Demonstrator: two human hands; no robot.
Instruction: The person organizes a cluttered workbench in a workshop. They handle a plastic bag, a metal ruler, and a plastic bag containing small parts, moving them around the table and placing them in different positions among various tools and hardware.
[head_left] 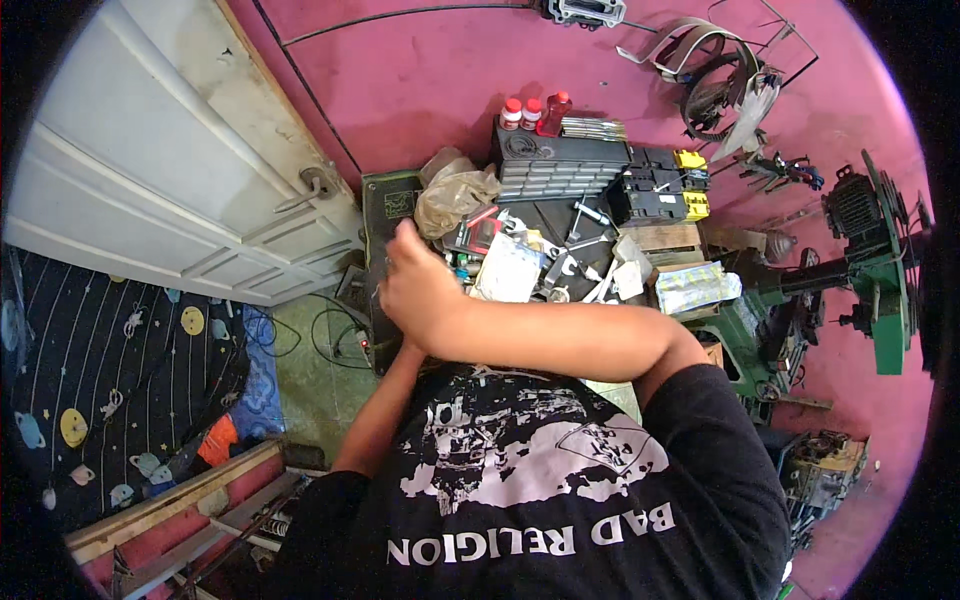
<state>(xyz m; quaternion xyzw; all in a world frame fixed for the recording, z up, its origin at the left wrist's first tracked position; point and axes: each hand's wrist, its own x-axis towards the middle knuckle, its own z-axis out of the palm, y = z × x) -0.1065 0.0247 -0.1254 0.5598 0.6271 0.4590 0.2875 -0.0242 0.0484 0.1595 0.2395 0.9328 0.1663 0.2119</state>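
Note:
My right arm reaches across my body to the left, and my right hand is over the near left part of the workbench. Its fingers look curled, though they are partly hidden and slightly blurred. My left forearm rises from below to meet it. My left hand is behind the right one, so its fingers and anything in them are hidden. Just beyond the hands lies a crumpled brownish plastic bag. To their right are a stained white sheet, wrenches and other loose tools.
At the back stands a small-drawer cabinet with red bottles on top. Black and yellow cases sit beside it. A green drill press rises at right. A white door is at left; a cable crosses the floor.

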